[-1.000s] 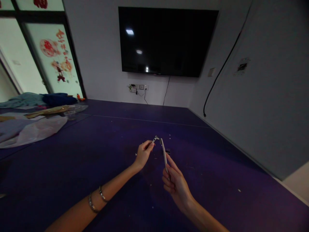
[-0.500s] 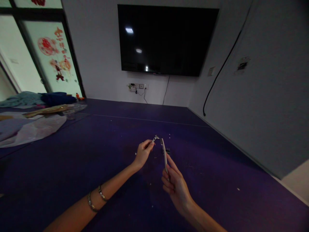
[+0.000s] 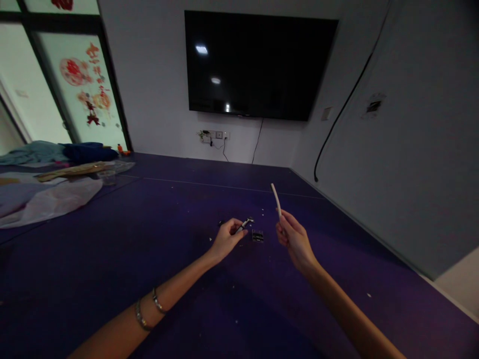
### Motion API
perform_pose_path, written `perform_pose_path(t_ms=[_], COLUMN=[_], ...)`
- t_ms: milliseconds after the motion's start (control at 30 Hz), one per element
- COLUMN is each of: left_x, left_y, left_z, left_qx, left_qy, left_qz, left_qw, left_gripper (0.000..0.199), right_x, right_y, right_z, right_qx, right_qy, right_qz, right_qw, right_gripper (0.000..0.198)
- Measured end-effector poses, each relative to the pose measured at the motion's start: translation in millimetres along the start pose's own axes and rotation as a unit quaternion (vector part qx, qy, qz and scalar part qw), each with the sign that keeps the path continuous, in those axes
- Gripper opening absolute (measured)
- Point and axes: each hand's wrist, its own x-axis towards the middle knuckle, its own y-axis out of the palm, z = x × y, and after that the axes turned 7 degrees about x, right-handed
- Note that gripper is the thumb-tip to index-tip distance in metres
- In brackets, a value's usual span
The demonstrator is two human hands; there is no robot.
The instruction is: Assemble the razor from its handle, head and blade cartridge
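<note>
My left hand [image 3: 228, 238], closed, pinches a slim pale-and-dark tool [image 3: 244, 224] with a shiny metal head, too small to name. To its right, my right hand [image 3: 295, 235] is closed around the lower end of a thin, slightly curved off-white strip [image 3: 276, 198], which points upward with a dark tip. The two held things are apart. A small dark square piece [image 3: 257, 236] with silvery details lies on the purple surface [image 3: 179, 279] between the hands. Just behind my left hand a small dark object [image 3: 222, 223] is partly hidden.
Clear plastic sheeting [image 3: 63, 199], a long tan piece [image 3: 75, 171] and piled blue cloth [image 3: 90, 151] lie at the far left. Several white scraps are scattered about. A television [image 3: 258, 65] hangs on the wall, and a black cable [image 3: 337, 117] runs down at the right.
My right hand has moved right and up with the off-white strip, away from the tool. My left hand has shifted slightly right and lower, and the dark square piece now shows fully.
</note>
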Motion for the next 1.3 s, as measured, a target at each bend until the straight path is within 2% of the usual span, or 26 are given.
perform_pose_path(t_ms=[100,200,333,467,600,800,1033,1300], left_x=[0,1,1,0,-1,-5,-9,-10], left_y=[-1,-1,-1,-1,1,5,10,11], left_z=[0,0,-3,-3,1,3,-1,-4], left_qx=[-0.006,0.009,0.013,0.007,-0.024,-0.066,-0.058,-0.075], left_qy=[-0.024,-0.004,0.014,0.014,0.01,0.009,-0.027,-0.015], left_qz=[0.003,-0.001,0.008,0.006,0.007,0.016,0.009,0.03], left_qw=[1.0,1.0,1.0,1.0,1.0,0.998,0.998,0.997], left_gripper=[0.021,0.02,0.021,0.021,0.022,0.02,0.021,0.02], right_x=[19,31,36,36,33,29,25,33], right_y=[-7,-16,-30,-40,-41,-41,-36,-52], right_z=[9,13,17,23,32,36,35,24], right_qx=[-0.041,-0.12,-0.249,-0.295,-0.302,-0.324,-0.342,-0.317], right_qy=[-0.043,-0.077,-0.11,-0.142,-0.113,-0.038,0.014,0.05], right_qz=[-0.003,0.03,0.088,0.137,0.202,0.28,0.237,0.254], right_qw=[0.998,0.989,0.958,0.935,0.925,0.903,0.909,0.912], right_gripper=[0.039,0.035,0.033,0.032,0.036,0.03,0.037,0.038])
